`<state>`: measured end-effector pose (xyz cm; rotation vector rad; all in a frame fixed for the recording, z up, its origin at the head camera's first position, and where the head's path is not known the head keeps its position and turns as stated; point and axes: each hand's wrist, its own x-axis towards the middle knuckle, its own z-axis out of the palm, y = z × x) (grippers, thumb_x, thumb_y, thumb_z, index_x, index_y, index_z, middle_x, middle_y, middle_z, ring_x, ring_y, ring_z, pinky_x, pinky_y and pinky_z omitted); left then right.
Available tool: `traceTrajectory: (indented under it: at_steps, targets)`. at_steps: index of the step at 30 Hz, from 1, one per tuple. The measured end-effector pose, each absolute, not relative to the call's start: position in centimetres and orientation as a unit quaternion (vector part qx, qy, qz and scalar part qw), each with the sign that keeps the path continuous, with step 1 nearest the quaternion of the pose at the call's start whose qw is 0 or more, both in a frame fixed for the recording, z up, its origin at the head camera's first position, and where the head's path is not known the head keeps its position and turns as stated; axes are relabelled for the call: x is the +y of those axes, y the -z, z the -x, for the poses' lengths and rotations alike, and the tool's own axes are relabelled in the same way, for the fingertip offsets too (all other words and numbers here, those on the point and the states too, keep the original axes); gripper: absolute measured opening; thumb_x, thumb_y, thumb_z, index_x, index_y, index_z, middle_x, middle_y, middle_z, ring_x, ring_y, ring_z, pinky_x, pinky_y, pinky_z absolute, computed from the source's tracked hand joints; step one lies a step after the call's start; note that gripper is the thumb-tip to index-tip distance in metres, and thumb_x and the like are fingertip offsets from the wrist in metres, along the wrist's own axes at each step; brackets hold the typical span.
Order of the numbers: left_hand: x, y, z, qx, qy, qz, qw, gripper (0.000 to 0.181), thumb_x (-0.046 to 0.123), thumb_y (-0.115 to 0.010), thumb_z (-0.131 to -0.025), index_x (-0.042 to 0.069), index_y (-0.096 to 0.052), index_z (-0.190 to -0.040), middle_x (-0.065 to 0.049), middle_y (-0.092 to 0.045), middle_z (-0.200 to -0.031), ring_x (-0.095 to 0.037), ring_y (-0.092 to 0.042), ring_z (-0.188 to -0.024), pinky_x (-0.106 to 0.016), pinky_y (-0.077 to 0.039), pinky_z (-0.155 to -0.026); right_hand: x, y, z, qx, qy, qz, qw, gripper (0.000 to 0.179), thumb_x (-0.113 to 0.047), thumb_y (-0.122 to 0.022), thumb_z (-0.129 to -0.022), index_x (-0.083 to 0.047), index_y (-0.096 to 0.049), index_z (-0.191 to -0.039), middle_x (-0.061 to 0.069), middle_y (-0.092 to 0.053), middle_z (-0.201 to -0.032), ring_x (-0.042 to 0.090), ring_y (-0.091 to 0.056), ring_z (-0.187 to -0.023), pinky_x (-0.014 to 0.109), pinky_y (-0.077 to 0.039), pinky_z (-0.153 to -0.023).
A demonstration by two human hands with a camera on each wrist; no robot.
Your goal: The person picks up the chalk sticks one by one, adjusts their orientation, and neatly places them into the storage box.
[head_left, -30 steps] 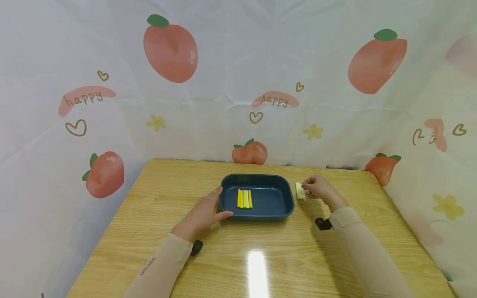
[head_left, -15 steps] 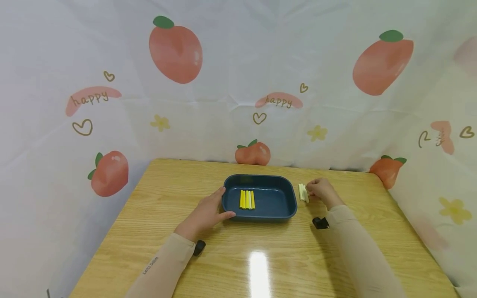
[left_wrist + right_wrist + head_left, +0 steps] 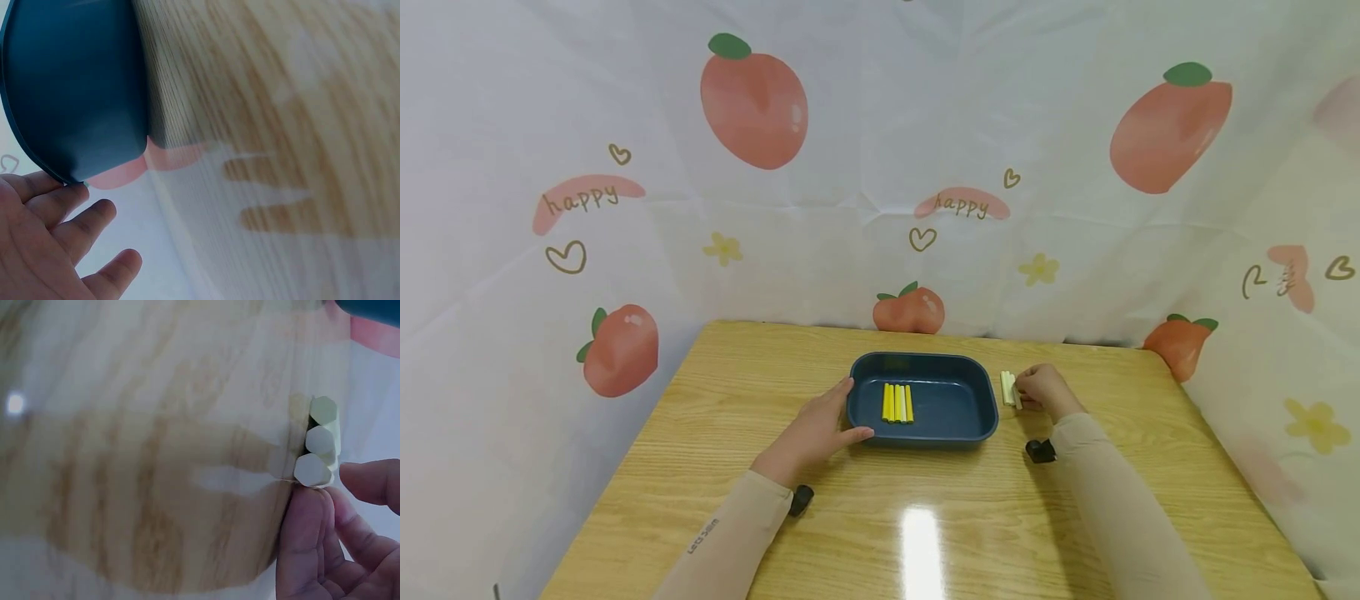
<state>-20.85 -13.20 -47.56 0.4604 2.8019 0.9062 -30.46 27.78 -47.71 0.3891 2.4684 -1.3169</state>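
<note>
In the head view my left hand (image 3: 812, 432) rests at the left end of a dark blue dish (image 3: 942, 434), thumb along the near rim. The left wrist view shows its extended fingertips (image 3: 78, 190) at the rim of the dish. Inside the dish lies a row of several yellow and pale chalk sticks (image 3: 898, 403). To the right of the dish lie white chalk sticks (image 3: 1007, 388), their six-sided ends side by side in the right wrist view. My right hand (image 3: 1047, 390) pinches the nearest white chalk stick (image 3: 310, 470), fingers on its outer side and thumb tip at its top.
The wooden table (image 3: 760, 358) runs back to a white cloth (image 3: 842, 150) printed with peaches, which also hangs at both sides. A black wrist camera (image 3: 801, 500) sits under the left wrist, another black camera (image 3: 1040, 451) under the right. Glare shows on the near tabletop.
My right hand has moved slightly nearer, and the slanted outer chalk stick now stands more in line with the others. The view has shifted a little; my left hand stays at the dish.
</note>
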Motion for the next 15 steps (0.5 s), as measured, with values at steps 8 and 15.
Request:
traceTrajectory:
  at_steps: [8, 15]
  targets:
    - [-13.17, 47.36, 20.71, 0.938, -0.301, -0.153, 0.078, 0.099, 0.053, -0.071, -0.089, 0.008, -0.019, -0.161, -0.011, -0.023, -0.164, -0.034, -0.027, -0.148, -0.052, -0.029, -0.118, 27.64, 48.03, 30.64, 0.877, 0.435, -0.128, 0.157, 0.028, -0.004, -0.053, -0.099, 0.011, -0.062, -0.121, 0.014, -0.061, -0.097, 0.018, -0.059, -0.073, 0.029, -0.057, -0.064]
    - [-13.22, 47.37, 20.7, 0.938, -0.3, -0.154, 0.08, 0.099, 0.053, -0.071, -0.089, 0.008, -0.019, -0.161, -0.011, -0.023, -0.164, -0.035, -0.027, -0.148, -0.053, -0.027, -0.118, 27.77, 47.89, 30.54, 0.877, 0.434, -0.128, 0.161, 0.021, -0.003, -0.057, -0.097, 0.009, -0.063, -0.113, 0.011, -0.06, -0.092, 0.017, -0.057, -0.072, 0.029, -0.056, -0.063]
